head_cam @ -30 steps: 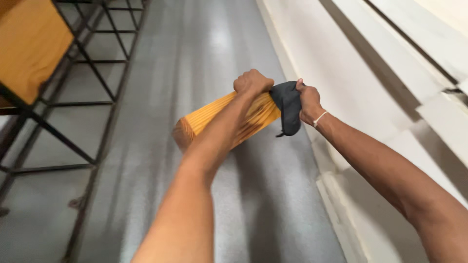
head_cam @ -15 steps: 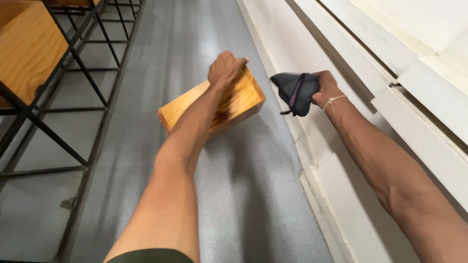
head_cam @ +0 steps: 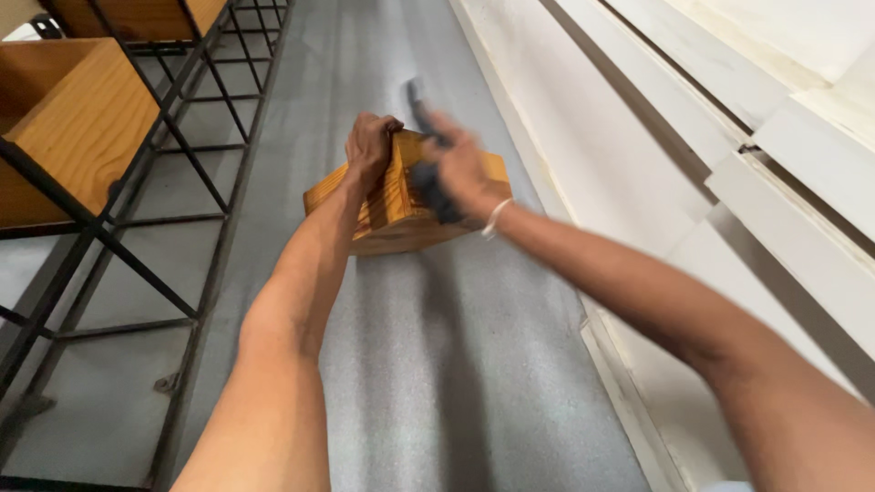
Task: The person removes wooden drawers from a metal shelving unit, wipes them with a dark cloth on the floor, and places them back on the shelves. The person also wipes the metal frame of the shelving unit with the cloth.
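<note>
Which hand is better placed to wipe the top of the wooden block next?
Probably the right hand: it holds the dark cloth against the wooden block. The left hand has its grip on the block's edge, steadying it.

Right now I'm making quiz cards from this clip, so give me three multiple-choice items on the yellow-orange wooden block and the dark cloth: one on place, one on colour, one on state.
1. Where is the yellow-orange wooden block?
A. held above the grey floor
B. inside the black metal-frame rack
C. on the white wall ledge

2. What colour is the crumpled cloth?
A. white
B. dark grey
C. red

3. What is the left hand doing?
A. hanging free
B. resting flat on the floor
C. gripping the block's top edge

Answers: 1 A, both hands hold it over the floor; 2 B, it shows dark against the wood under the blurred right hand; 3 C, its fingers curl over the edge.
</note>
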